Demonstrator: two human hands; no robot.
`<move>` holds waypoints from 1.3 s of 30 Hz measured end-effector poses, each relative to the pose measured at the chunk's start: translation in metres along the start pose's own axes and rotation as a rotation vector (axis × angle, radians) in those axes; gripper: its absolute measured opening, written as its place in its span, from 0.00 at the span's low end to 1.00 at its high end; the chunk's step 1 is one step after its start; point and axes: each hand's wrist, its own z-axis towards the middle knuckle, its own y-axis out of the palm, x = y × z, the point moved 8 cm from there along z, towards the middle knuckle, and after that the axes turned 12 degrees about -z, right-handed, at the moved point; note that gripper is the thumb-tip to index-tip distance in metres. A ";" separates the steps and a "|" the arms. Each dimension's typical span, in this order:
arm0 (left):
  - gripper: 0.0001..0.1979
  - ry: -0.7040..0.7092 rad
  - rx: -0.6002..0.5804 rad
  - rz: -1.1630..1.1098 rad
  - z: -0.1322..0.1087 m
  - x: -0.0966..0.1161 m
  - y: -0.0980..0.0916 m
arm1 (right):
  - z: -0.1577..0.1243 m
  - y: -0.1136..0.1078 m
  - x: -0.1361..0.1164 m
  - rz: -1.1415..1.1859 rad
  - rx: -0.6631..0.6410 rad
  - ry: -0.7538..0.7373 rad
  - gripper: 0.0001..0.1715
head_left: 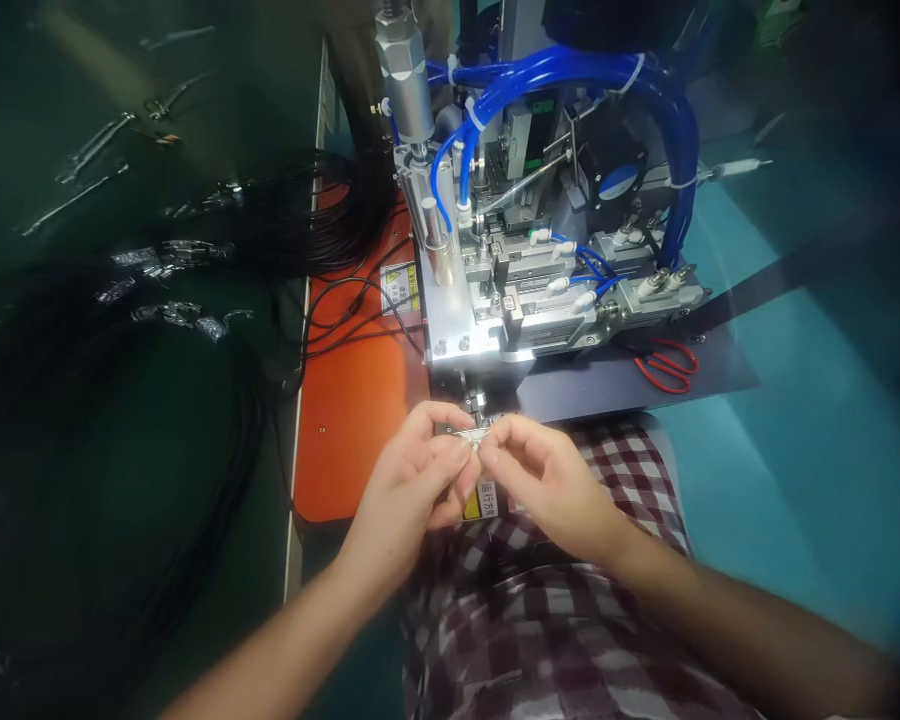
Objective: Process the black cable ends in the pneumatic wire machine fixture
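My left hand (pixel 424 465) and my right hand (pixel 536 470) meet in front of the machine, fingertips almost touching. Between them is a small white piece (pixel 474 436) with thin, pale strands, perhaps fine wires; it is too small to name surely. The thumb and forefinger of my left hand pinch its left side. On the right side, my right hand is closed in a pinch at the strands. Just beyond the fingertips stands the front metal part of the machine (pixel 457 335). A yellow and white label (pixel 487 497) shows below the hands.
Blue air hoses (pixel 592 65) arch over the machine. Red-handled scissors (pixel 667 365) lie on the dark plate (pixel 570 390) at right. An orange base plate (pixel 352 420) extends left, crossed by black cables (pixel 345 300). Bundled cables with plastic-wrapped ends (pixel 180 258) lie on the dark surface farther left.
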 end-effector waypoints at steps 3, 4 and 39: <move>0.07 -0.017 0.035 0.049 0.001 -0.002 -0.002 | -0.003 -0.001 0.001 -0.065 0.031 -0.033 0.10; 0.07 -0.017 0.051 0.072 0.000 -0.002 -0.002 | -0.003 -0.002 0.000 -0.088 0.041 -0.044 0.10; 0.05 -0.003 0.069 0.042 0.000 -0.003 -0.002 | 0.006 -0.008 0.002 0.083 -0.012 0.093 0.09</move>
